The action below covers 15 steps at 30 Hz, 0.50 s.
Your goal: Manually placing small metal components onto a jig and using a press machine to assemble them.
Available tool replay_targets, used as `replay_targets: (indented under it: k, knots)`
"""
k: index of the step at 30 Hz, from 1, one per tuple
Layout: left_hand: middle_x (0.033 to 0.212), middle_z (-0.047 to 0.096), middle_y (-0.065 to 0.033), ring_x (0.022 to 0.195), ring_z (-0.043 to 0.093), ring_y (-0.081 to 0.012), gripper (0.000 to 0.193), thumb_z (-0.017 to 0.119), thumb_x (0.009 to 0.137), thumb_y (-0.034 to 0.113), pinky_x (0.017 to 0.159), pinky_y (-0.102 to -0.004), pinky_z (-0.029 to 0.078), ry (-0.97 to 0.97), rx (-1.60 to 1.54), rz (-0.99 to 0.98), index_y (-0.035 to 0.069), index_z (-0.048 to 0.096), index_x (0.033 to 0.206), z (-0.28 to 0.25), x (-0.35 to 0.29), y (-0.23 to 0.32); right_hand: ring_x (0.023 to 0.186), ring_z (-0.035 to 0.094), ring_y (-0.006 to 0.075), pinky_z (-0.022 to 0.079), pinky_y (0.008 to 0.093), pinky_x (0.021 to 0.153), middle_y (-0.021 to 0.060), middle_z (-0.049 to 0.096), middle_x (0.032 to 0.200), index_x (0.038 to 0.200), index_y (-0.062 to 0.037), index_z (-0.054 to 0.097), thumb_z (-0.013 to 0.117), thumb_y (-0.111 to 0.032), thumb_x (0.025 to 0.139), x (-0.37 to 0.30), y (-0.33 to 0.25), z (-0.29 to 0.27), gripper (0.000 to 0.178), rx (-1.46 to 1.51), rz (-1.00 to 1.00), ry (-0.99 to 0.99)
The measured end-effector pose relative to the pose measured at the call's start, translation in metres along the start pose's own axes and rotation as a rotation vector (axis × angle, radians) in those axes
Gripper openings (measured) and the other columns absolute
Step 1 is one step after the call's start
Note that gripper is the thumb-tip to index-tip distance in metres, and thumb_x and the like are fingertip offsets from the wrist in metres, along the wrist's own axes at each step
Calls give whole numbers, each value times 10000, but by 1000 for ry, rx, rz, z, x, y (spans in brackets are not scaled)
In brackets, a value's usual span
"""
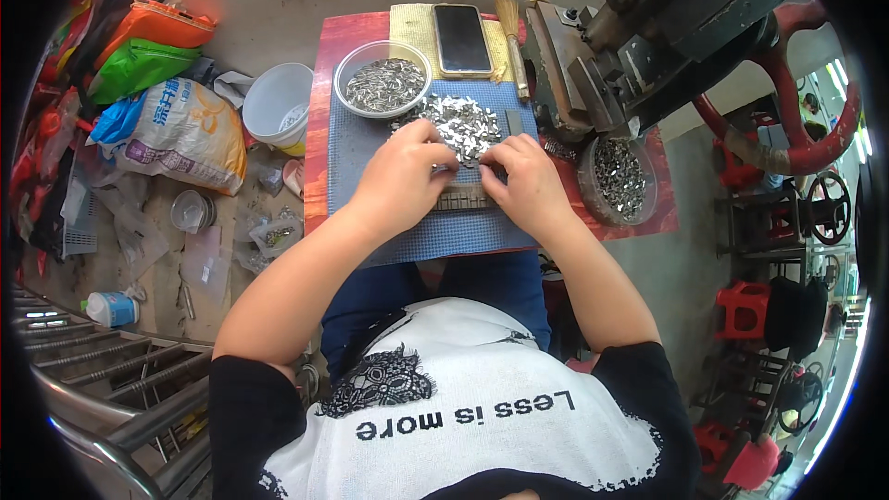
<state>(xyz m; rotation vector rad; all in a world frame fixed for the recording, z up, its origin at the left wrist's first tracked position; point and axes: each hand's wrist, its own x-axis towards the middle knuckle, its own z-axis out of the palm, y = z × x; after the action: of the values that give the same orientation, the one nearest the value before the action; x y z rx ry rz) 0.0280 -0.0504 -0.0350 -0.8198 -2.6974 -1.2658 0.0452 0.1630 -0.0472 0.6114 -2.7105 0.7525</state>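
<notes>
A loose pile of small shiny metal pieces (468,125) lies on a blue textured mat (356,167). Just below the pile sits a slotted metal bar (463,197), with both hands at its upper edge. My left hand (407,176) is closed, thumb and fingers pinched together near the bar's left part; whatever they hold is hidden. My right hand (526,181) curls over the bar's right end, fingertips and thumb drawn together, and any piece in them is too small to make out. A clear round tub (340,83) of metal pins stands beyond my left hand.
A phone (462,40) and a small brush (511,42) lie at the far side. To the right stand a machine press (639,46) with a red handwheel (787,162) and a tub of metal parts (616,181). A white bucket (278,106) and bags (181,130) are on the left.
</notes>
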Motion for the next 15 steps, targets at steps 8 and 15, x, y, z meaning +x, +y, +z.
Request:
replay_targets:
  k: [8, 15]
  knots:
    - [987, 599, -121, 975, 598, -324, 57, 714, 785, 72, 846, -423, 500, 11, 214, 210, 35, 702, 827, 31, 25, -7, 961, 582, 320, 478, 400, 858, 125, 625, 993, 919, -8, 636, 706, -44, 809, -7, -7, -15, 135, 211, -114, -48]
    - [890, 644, -148, 890, 628, -326, 137, 662, 857, 32, 798, -403, 507, 69, -19, 75, -3, 643, 989, 2, 17, 2, 950, 593, 301, 476, 407, 860, 95, 631, 967, 920, -36, 647, 720, -65, 782, -12, -14, -7, 158, 206, -226, -124]
